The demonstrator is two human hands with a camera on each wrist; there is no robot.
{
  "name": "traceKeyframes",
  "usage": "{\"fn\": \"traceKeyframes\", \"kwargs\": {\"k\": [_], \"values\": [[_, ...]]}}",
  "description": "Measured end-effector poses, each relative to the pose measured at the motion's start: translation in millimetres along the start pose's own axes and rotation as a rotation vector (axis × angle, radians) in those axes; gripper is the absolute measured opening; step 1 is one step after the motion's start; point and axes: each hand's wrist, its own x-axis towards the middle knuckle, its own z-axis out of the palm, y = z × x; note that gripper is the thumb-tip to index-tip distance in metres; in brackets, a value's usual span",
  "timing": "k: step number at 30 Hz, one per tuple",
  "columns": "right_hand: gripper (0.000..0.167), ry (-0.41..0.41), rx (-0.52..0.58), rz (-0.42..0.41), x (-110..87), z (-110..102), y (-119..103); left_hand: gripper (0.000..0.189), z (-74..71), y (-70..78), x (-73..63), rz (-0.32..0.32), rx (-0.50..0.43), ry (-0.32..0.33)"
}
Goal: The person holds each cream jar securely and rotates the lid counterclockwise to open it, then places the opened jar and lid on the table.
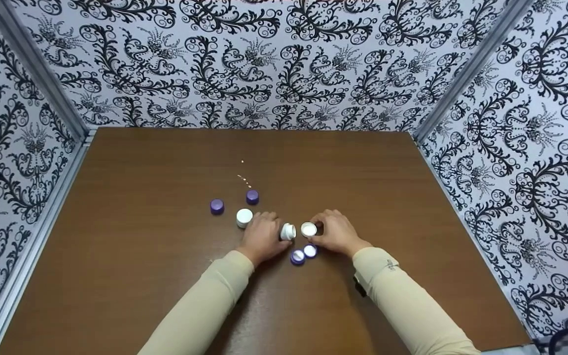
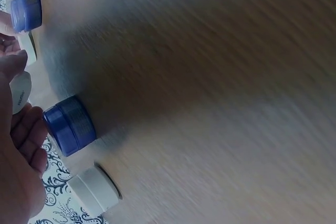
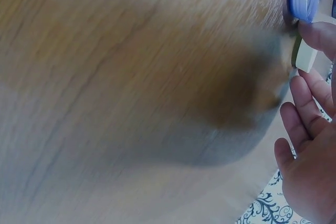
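Note:
In the head view, my left hand (image 1: 263, 235) grips a small white jar (image 1: 288, 231), tipped on its side with its mouth towards the right. A white piece with small lettering (image 2: 21, 92) shows between its fingers in the left wrist view. My right hand (image 1: 336, 231) pinches a shallow round white cap (image 1: 308, 229), hollow side up at the table, between thumb and fingers. Just below lie two purple-rimmed round pieces, one (image 1: 298, 257) beside the other (image 1: 310, 251), pale inside. A white-topped jar (image 1: 244, 218) stands by the left hand's knuckles.
Two purple round containers, one (image 1: 217, 206) left of the other (image 1: 252, 197), stand beyond the left hand. Several tiny pale bits (image 1: 244, 179) are scattered behind them on the brown table (image 1: 165, 162). Patterned panels (image 1: 244, 64) border the table at the back and sides.

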Motion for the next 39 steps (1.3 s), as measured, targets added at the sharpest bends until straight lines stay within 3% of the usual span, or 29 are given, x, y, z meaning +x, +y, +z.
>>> {"fn": "traceKeyframes", "kwargs": {"k": [16, 30, 39], "values": [[0.037, -0.008, 0.0, 0.017, -0.2, 0.8, 0.6, 0.048, 6.2, 6.8, 9.6, -0.008, 0.032, -0.099], [0.036, -0.024, 0.012, 0.019, 0.4, 2.9, 3.6, 0.052, 13.5, 7.8, 12.5, 0.011, 0.103, -0.111], [0.037, -0.024, 0.013, 0.031, 0.1, 2.7, 4.5, 0.051, 18.4, 6.7, 14.9, -0.001, 0.087, -0.104]]}}
